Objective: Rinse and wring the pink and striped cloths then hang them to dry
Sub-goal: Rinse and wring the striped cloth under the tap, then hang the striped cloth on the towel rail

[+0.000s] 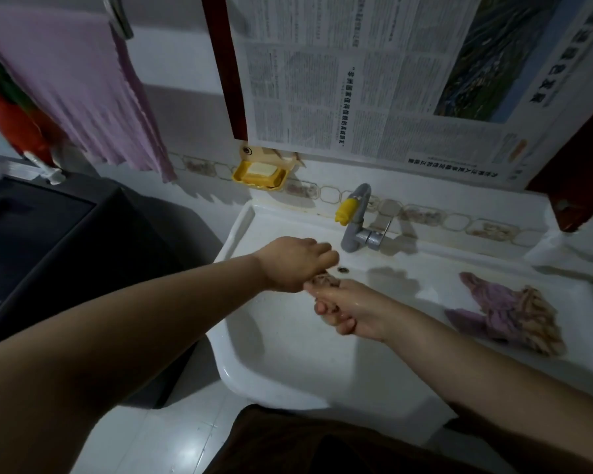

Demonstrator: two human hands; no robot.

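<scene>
Both hands curl tight around one twisted striped cloth [324,280] over the sink [288,354]: left hand [297,263] above, right hand [343,311] below. Right of the fingers, a pink cloth [504,309] lies bunched on the sink ledge.

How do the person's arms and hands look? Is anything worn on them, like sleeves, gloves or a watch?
Both forearms are bare as far as the frame shows: no sleeves, gloves, watch or rings are visible. The right hand glistens wet; the left hand shows no such shine.
</scene>
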